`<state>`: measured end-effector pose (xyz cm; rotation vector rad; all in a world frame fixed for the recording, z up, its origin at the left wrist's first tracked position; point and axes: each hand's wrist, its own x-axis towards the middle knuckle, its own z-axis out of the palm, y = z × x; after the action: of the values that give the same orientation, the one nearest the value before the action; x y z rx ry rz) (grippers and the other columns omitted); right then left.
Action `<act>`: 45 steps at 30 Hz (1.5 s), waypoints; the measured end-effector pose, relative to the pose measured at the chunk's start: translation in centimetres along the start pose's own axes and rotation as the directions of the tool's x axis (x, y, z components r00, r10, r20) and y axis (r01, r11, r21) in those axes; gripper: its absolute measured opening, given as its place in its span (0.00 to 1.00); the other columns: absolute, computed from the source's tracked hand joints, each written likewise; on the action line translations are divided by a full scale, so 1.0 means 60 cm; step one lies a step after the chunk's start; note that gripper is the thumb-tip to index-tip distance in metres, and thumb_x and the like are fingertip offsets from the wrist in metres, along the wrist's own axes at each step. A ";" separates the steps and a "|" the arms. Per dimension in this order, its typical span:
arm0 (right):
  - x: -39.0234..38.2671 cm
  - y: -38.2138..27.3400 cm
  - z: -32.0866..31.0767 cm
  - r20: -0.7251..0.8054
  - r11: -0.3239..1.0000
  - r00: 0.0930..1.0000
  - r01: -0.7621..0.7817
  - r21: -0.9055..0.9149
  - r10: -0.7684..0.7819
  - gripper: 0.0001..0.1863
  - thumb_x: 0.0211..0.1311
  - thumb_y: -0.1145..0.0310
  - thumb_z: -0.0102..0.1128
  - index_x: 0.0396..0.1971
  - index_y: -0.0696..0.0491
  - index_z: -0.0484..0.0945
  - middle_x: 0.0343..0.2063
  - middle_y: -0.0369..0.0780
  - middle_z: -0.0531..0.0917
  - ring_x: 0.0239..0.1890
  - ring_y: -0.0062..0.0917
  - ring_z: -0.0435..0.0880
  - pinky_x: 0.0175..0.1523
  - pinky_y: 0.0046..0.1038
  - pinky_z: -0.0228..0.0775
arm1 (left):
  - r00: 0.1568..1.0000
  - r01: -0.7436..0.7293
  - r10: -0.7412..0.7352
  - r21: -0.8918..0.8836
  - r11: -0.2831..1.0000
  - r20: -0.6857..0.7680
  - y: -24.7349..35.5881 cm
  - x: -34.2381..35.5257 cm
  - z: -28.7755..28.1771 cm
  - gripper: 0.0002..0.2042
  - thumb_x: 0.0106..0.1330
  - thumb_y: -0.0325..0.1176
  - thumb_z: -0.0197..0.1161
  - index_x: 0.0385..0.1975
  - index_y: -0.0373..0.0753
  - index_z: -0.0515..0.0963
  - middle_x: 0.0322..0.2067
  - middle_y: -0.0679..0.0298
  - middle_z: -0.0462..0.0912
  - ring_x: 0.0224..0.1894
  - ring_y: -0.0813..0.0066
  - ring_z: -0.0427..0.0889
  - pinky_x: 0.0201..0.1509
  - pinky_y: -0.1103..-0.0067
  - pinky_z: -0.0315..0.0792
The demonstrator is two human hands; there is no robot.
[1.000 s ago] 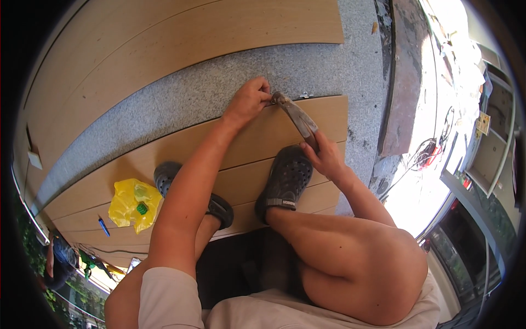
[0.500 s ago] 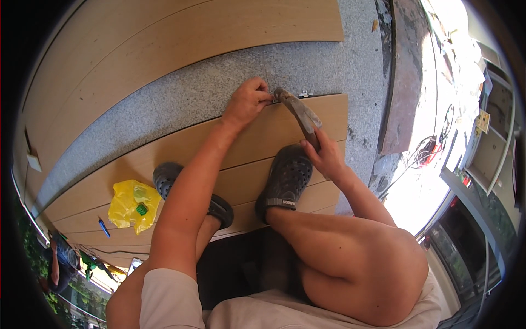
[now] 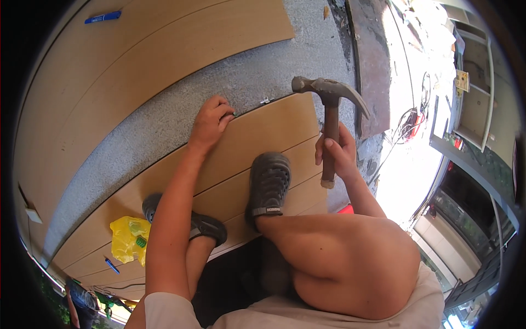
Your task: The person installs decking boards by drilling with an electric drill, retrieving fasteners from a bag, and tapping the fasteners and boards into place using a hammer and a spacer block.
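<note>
My left hand [image 3: 211, 126] is closed at the edge of a wood-look board [image 3: 274, 120], fingertips on a small fastener [image 3: 234, 114]. A small metal clip [image 3: 267, 100] sits farther right along that edge. My right hand [image 3: 338, 148] grips the wooden handle of a claw hammer [image 3: 331, 118], its steel head raised at the right end of the board. Both my dark clogs [image 3: 269, 181] rest on the boards beneath me.
Grey speckled floor [image 3: 164, 109] separates more boards [image 3: 192, 33], with a blue marker [image 3: 102, 17] on them. A yellow bag [image 3: 126, 236] and blue pen [image 3: 112, 265] lie left. Cables [image 3: 408, 123] and a dark slab [image 3: 371, 66] are right; another person [image 3: 82, 307] is lower left.
My right hand has swung the hammer upright, its head now up and away from my left fingers. The whole view has shifted, putting my left hand lower left and bringing the blue marker into view.
</note>
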<state>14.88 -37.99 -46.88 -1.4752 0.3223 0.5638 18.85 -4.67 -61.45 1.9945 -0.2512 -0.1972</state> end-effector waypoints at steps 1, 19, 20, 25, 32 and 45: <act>0.009 -0.014 -0.034 -0.014 0.997 0.997 0.070 -0.042 -0.071 0.18 0.66 0.69 0.58 0.54 0.56 0.69 0.30 0.41 0.81 0.28 0.24 0.83 0.32 0.26 0.76 | 1.000 -0.013 0.013 0.013 1.000 -0.017 0.002 0.002 0.000 0.07 0.60 0.24 0.68 0.38 0.34 0.82 0.38 0.58 0.78 0.44 0.58 0.80 0.50 0.70 0.74; 0.055 0.030 -0.182 -0.296 0.498 0.913 -0.402 -0.768 0.280 0.19 0.62 0.67 0.58 0.52 0.56 0.73 0.21 0.41 0.78 0.16 0.25 0.78 0.17 0.31 0.71 | 0.914 0.238 -0.144 0.215 0.947 -0.378 0.073 -0.069 0.061 0.07 0.69 0.30 0.63 0.42 0.38 0.75 0.37 0.54 0.79 0.41 0.52 0.78 0.46 0.62 0.74; 0.058 0.019 -0.187 -0.308 0.488 0.901 -0.426 -0.762 0.306 0.18 0.62 0.68 0.57 0.51 0.56 0.73 0.21 0.41 0.77 0.16 0.24 0.78 0.18 0.30 0.71 | 0.914 0.237 -0.144 0.213 0.948 -0.379 0.073 -0.069 0.062 0.07 0.69 0.30 0.63 0.42 0.38 0.75 0.37 0.54 0.79 0.41 0.52 0.78 0.46 0.62 0.74; 0.067 0.057 -0.202 -0.569 0.659 0.811 -0.504 -0.558 0.137 0.17 0.63 0.67 0.57 0.49 0.59 0.73 0.21 0.40 0.77 0.16 0.25 0.78 0.18 0.30 0.71 | 0.915 0.204 -0.109 0.214 0.955 -0.388 0.077 -0.059 0.077 0.07 0.68 0.30 0.63 0.42 0.39 0.75 0.36 0.55 0.79 0.41 0.53 0.79 0.46 0.62 0.74; 0.063 0.034 -0.180 -0.319 0.515 0.904 -0.425 -0.745 0.284 0.15 0.63 0.67 0.58 0.45 0.58 0.72 0.19 0.41 0.76 0.15 0.25 0.77 0.18 0.30 0.71 | 0.924 0.218 -0.136 0.201 0.955 -0.356 0.048 -0.064 0.053 0.07 0.67 0.30 0.64 0.42 0.39 0.77 0.38 0.55 0.81 0.38 0.54 0.80 0.43 0.64 0.75; 0.049 0.101 -0.153 -0.474 0.647 0.855 -0.485 -0.589 0.210 0.15 0.63 0.65 0.59 0.44 0.58 0.71 0.23 0.45 0.80 0.17 0.28 0.80 0.20 0.32 0.74 | 0.991 0.118 -0.124 0.095 0.988 0.050 0.018 0.006 -0.003 0.08 0.60 0.24 0.70 0.39 0.38 0.82 0.36 0.62 0.85 0.36 0.68 0.85 0.40 0.77 0.79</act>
<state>15.27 -46.58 -54.31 -2.2972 0.7757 0.7752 19.15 -5.08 -60.39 2.0991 -0.1775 -0.3244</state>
